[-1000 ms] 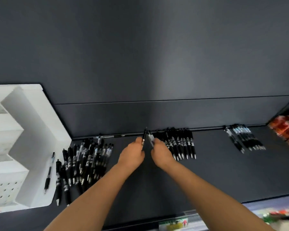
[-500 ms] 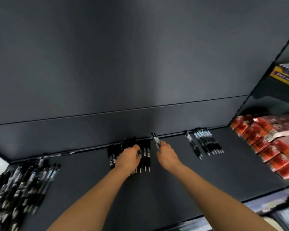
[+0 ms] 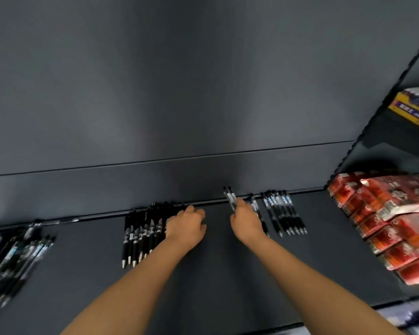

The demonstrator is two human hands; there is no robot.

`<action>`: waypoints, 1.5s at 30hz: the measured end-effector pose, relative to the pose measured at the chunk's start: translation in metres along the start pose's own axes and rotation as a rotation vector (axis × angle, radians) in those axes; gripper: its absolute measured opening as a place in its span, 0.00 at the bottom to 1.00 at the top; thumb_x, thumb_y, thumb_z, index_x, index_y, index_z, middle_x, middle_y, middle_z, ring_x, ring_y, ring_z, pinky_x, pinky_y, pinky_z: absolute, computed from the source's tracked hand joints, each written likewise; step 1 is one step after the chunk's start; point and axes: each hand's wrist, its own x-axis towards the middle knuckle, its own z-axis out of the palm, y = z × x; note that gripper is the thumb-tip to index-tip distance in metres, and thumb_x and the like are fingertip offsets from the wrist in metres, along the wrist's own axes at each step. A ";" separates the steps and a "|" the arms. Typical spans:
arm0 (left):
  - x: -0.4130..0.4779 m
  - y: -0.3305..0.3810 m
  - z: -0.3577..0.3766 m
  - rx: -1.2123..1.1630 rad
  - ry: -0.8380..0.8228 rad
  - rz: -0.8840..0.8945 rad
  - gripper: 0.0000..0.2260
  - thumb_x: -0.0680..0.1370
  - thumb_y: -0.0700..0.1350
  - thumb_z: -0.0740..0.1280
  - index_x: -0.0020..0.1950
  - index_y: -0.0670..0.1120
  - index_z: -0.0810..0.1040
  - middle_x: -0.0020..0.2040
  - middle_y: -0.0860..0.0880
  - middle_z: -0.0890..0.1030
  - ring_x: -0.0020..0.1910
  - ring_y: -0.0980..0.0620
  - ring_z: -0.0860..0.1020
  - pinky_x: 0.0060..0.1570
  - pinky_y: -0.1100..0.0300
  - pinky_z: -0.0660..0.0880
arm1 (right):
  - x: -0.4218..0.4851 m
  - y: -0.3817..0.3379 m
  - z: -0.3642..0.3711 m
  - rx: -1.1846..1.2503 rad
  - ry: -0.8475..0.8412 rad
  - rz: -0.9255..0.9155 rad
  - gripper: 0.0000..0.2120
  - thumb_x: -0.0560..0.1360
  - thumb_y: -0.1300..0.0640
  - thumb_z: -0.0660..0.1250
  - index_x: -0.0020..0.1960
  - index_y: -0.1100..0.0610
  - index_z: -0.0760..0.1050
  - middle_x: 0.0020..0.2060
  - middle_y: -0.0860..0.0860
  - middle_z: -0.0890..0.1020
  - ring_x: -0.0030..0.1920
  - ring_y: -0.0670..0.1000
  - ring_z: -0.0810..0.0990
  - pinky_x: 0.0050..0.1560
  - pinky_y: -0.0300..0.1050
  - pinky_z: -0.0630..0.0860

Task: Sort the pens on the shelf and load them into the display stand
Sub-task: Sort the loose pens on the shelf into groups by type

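The right hand (image 3: pixel 247 221) is closed round the held pens (image 3: pixel 229 196), apparently two. Its fingers are curled about their lower barrels, and the black clicker ends stand up and lean left above the knuckles. Their tips are hidden inside the fist.

Just right of this grip, partly behind the hand, lies a single pen (image 3: pixel 254 204). Further right is the sorted row of pens (image 3: pixel 284 213), laid side by side on the shelf (image 3: pixel 228 274) with clicker ends toward the back panel (image 3: pixel 179 93).

Left of the grip, a strip of bare shelf away, the left hand (image 3: pixel 186 224) rests knuckles-up on the right edge of the middle group of pens (image 3: pixel 143 234). Its fingers are bent down onto them, but it cannot be told whether they hold any.

Far left of the grip, at the frame edge, is the loose heap of pens (image 3: pixel 15 257), lying at mixed angles.

Far right of the grip, beyond the sorted row, red packets (image 3: pixel 397 226) are stacked on the adjoining shelf. Above them sits a yellow box (image 3: pixel 414 110).
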 end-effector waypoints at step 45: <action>-0.043 -0.082 -0.030 0.040 0.289 0.030 0.09 0.79 0.49 0.58 0.56 0.49 0.72 0.54 0.51 0.77 0.55 0.48 0.74 0.51 0.55 0.67 | -0.030 -0.087 0.013 -0.264 0.132 -0.538 0.13 0.80 0.50 0.57 0.60 0.55 0.73 0.55 0.53 0.76 0.57 0.56 0.74 0.54 0.50 0.73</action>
